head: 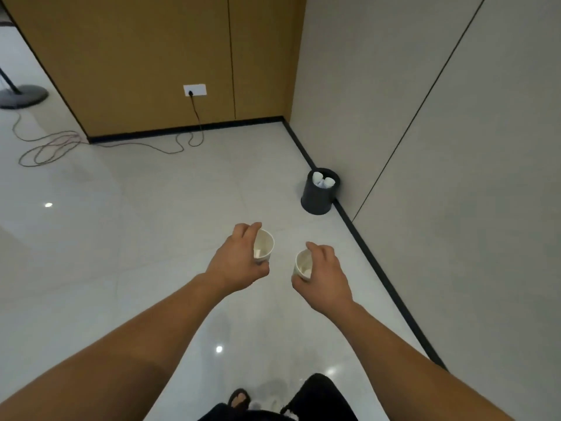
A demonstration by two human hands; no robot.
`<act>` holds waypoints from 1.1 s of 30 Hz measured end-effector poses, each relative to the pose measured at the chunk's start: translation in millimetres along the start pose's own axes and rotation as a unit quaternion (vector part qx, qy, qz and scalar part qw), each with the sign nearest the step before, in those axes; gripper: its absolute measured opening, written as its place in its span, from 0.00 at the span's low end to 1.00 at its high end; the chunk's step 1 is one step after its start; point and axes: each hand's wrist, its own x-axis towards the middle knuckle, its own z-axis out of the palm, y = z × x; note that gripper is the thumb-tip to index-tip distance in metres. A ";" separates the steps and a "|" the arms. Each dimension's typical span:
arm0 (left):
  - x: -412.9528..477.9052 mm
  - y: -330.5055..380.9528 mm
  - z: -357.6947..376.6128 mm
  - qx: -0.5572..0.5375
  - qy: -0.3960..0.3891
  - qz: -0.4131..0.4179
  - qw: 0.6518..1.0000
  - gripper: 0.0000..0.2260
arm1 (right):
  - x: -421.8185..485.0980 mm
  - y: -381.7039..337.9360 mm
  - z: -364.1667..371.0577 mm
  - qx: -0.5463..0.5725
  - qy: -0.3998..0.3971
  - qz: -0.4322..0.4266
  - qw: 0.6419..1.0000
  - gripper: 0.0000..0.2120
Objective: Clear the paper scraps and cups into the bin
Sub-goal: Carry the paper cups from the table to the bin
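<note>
A pale, glossy tiled floor (151,238) fills most of the view. A brown panelled wall (136,56) closes off the far side and a grey wall (455,147) runs down the right, both edged at the bottom with a black skirting strip (364,232). Both bare forearms reach forward from the near edge. On the far left a thin cable (54,147) lies in loose loops on the floor, and beyond it sits the round dark base of a stand (22,95).

A black bin (317,202) stands on the floor against the right wall, beyond the hands and apart from them.

The left hand (239,262) curls its fingers and thumb round a white paper cup, the left cup (264,247), which is tilted so its mouth faces the camera. The right hand (326,278) grips the right cup (303,264) the same way, just to the right and a little nearer. The two cups are close but not touching, and both are held above the floor.

A foot in a dark sandal (239,399) shows at the near edge. A white socket (195,90) sits low on the brown wall with a plug in it. White cups in the bin (323,180) poke up at its rim.
</note>
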 end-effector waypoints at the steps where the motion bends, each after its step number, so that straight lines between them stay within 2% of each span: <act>1: 18.4 4.2 2.1 -0.004 -0.007 0.010 1.000 0.37 | 13.1 4.9 -2.3 0.001 0.004 0.009 1.000 0.36; 8: 160.5 23.1 23.8 0.003 -0.044 0.045 0.998 0.37 | 137.7 48.3 -18.3 -0.009 0.022 0.040 0.999 0.36; 18: 362.4 58.3 25.0 0.016 -0.027 0.028 0.999 0.38 | 350.2 98.1 -71.7 -0.007 0.020 0.015 1.000 0.36; 23: 452.3 67.0 31.6 0.009 -0.053 0.019 0.998 0.38 | 432.1 121.1 -86.0 -0.006 0.016 0.029 0.999 0.36; 33: 665.3 77.8 50.2 -0.010 -0.100 0.107 0.989 0.35 | 604.2 159.0 -97.5 0.010 0.039 0.100 0.994 0.35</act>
